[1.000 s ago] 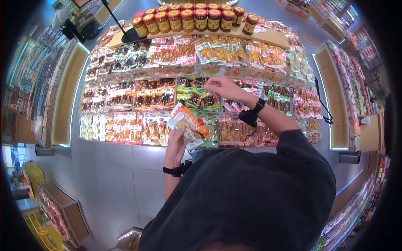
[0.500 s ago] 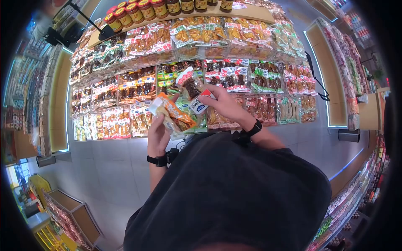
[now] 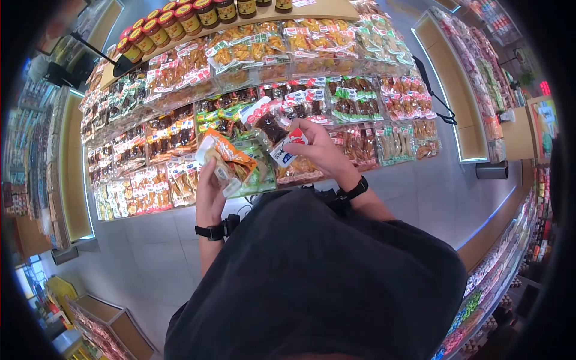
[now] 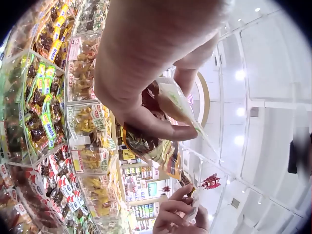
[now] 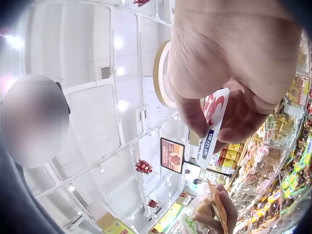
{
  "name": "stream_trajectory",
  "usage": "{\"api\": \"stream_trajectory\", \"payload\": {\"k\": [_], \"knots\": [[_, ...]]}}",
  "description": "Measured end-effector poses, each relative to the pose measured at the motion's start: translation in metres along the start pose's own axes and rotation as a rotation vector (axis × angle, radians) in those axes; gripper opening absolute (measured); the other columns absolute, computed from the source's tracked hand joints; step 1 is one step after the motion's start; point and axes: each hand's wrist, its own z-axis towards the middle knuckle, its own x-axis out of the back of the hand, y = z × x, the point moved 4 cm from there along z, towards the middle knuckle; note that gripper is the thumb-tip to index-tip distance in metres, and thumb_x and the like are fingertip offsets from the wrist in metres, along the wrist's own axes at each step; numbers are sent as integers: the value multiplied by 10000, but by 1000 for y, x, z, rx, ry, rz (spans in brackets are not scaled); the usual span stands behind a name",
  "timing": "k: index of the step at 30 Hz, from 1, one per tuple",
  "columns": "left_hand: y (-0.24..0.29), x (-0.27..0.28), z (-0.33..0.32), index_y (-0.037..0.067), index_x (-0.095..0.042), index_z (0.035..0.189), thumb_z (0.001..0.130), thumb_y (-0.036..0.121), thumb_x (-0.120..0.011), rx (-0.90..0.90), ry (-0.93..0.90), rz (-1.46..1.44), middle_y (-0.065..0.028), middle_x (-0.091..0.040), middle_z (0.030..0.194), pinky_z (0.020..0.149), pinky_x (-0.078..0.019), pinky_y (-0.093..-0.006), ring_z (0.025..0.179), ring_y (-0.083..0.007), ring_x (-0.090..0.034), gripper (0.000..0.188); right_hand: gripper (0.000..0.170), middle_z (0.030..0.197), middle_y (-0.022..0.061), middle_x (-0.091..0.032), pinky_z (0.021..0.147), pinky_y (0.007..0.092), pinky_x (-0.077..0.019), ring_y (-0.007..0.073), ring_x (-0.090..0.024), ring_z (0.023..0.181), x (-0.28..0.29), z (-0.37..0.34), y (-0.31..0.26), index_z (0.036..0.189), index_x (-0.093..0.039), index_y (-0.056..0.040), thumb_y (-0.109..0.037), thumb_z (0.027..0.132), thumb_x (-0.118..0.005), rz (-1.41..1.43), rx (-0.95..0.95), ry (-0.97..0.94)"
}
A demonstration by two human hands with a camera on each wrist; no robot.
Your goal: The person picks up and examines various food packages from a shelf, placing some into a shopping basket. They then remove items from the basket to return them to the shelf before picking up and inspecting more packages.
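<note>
My left hand [image 3: 209, 189] grips an orange snack packet [image 3: 228, 157] together with a clear packet of pale food [image 3: 225, 177]. In the left wrist view its fingers wrap around the packets, and dark food shows through the clear back of one [image 4: 151, 146]. Out to the right, my right hand [image 3: 318, 150] pinches the label end of a clear packet of dark brown food [image 3: 271, 129]. That packet's red, white and blue label [image 5: 212, 129] lies between thumb and fingers in the right wrist view. Both hands are above the front rows of the display.
A stepped display of clear bins [image 3: 240, 75] full of packaged snacks stands in front of me. Jars with red lids [image 3: 189, 21] line the wooden shelf [image 3: 324, 11] on top. More stocked shelves [image 3: 474, 78] flank the aisle, with grey floor [image 3: 141, 258] between.
The right hand, earlier over the middle bins, has come back with the dark brown packet, now beside the packets in the left hand. The head view has shifted to the right.
</note>
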Motion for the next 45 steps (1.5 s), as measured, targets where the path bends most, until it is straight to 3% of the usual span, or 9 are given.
{"api": "stream_trajectory", "payload": {"k": [6,8,11,15,22,26,29,35,45], "knots": [[-12,-10,7,52,-570,1222,981,260,-631,-6,-13,219,-50,-666,1092,834,-544,-335,954,-160,-665,324,237,965,28,-687,831,261,-521,82,-658,941,16,-9,-3,1110,-656,2,-10,880,-712,-25,-67,105],[-16,-15,8,36,-567,1217,984,258,-629,-7,-29,307,-59,-668,1060,811,-555,-325,916,-154,-670,328,250,965,17,-686,795,259,-518,82,-652,890,19,-9,2,1164,-667,16,-64,928,-678,45,-43,148],[-28,-27,8,9,-522,1229,949,169,-686,38,1,442,-77,-667,1082,722,-572,-289,893,-159,-677,361,219,957,14,-687,676,296,-505,92,-601,751,20,-15,0,1066,-682,-13,-209,995,-614,72,-261,211],[-41,-46,1,20,-514,1247,965,179,-666,80,-95,495,-85,-658,1130,771,-561,-305,956,-153,-669,358,248,880,44,-682,564,341,-511,150,-620,653,35,-19,22,980,-665,-20,-253,1007,-585,195,-261,192],[-70,-64,-11,36,-499,1291,975,179,-653,136,-122,473,-79,-645,1163,832,-540,-303,998,-141,-651,379,255,875,78,-676,554,348,-549,175,-648,673,43,-30,32,946,-642,-12,-246,1014,-563,127,-326,174],[-82,-66,-21,18,-460,1353,883,81,-753,106,-132,559,-98,-643,1212,889,-532,-310,1059,-177,-651,558,308,932,93,-670,591,340,-574,176,-665,718,42,-31,46,1076,-631,26,-266,1023,-547,95,-410,176],[-88,-52,-29,17,-458,1352,858,59,-773,138,-31,536,-92,-646,1199,897,-527,-309,1060,-172,-649,588,351,972,68,-652,659,310,-588,134,-637,881,32,-31,60,1138,-631,24,-299,1009,-584,155,-406,116],[-82,-26,-42,17,-458,1350,846,45,-781,134,-37,506,-98,-637,1209,912,-526,-320,1073,-173,-642,599,330,1025,65,-705,619,261,-558,95,-653,818,-8,-44,63,1262,-616,-11,-154,967,-649,-85,-255,-19],[-40,51,-68,8,-457,1327,902,41,-710,123,-145,448,-111,-633,1199,879,-566,-336,1030,-189,-662,495,272,1005,37,-719,591,235,-513,69,-635,796,-95,-38,117,1203,-671,-4,-100,948,-663,-148,-263,31]]}}
